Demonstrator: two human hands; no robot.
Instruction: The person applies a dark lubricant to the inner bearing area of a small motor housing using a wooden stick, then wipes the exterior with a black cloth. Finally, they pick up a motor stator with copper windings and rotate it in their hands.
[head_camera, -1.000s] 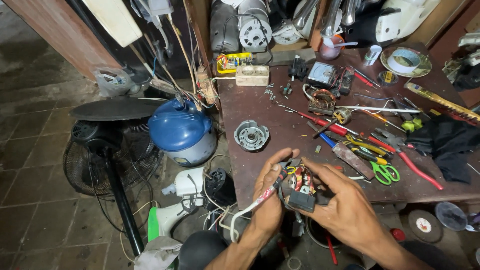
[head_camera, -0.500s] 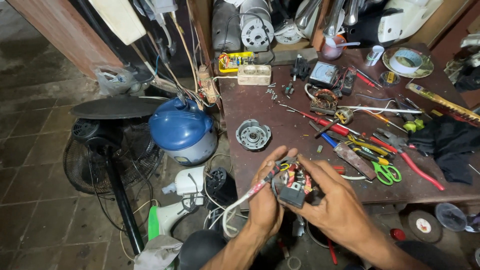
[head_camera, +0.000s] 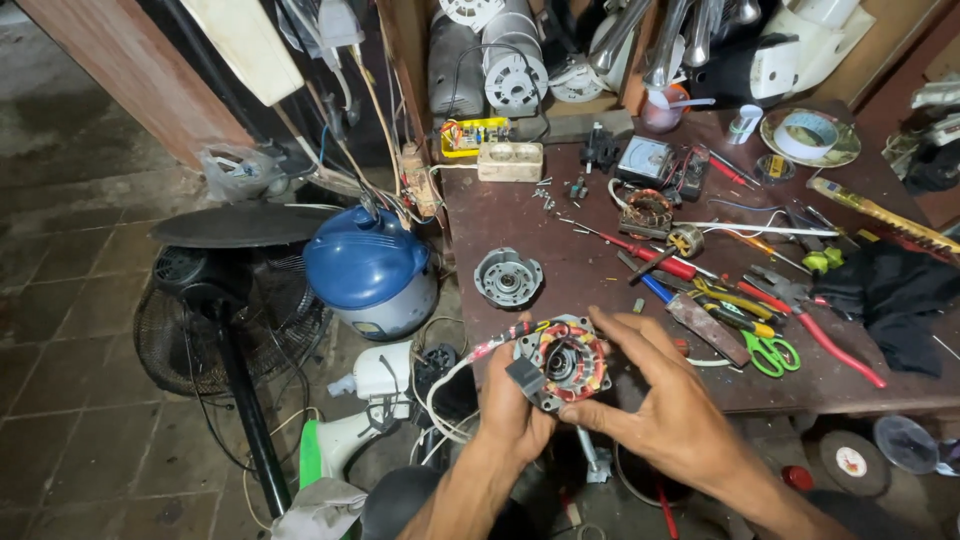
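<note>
while we hold the stator (head_camera: 568, 362) just off the near edge of the bench (head_camera: 560, 240), both hands are wrapped on it: our left hand (head_camera: 515, 405) is curled under and behind, fingers shut on its lower left side by the dark block, and our right hand (head_camera: 672, 410) is half open, forefinger stretched over the top rim and thumb set against the lower right. we judge it dense and heavy for its bulk, a stiff stack of metal, so it should sit firm when pinched across the outer rim. the windings look the tender part, thin wire that would nick or snap, so we would keep fingertips on the steel edge and off the coils and the leads. it looks like a round ring with a hollow centre, copper coils bound in red and yellow, a grey metal frame, and a small black block at the lower left. a red sleeved lead (head_camera: 495, 345) runs off its left side and joins a white cable (head_camera: 440, 395) looping down toward the floor. on the bench beyond it lies a grey motor cap (head_camera: 508, 277), and to the right green scissors (head_camera: 768, 352), red screwdrivers and pliers.
</note>
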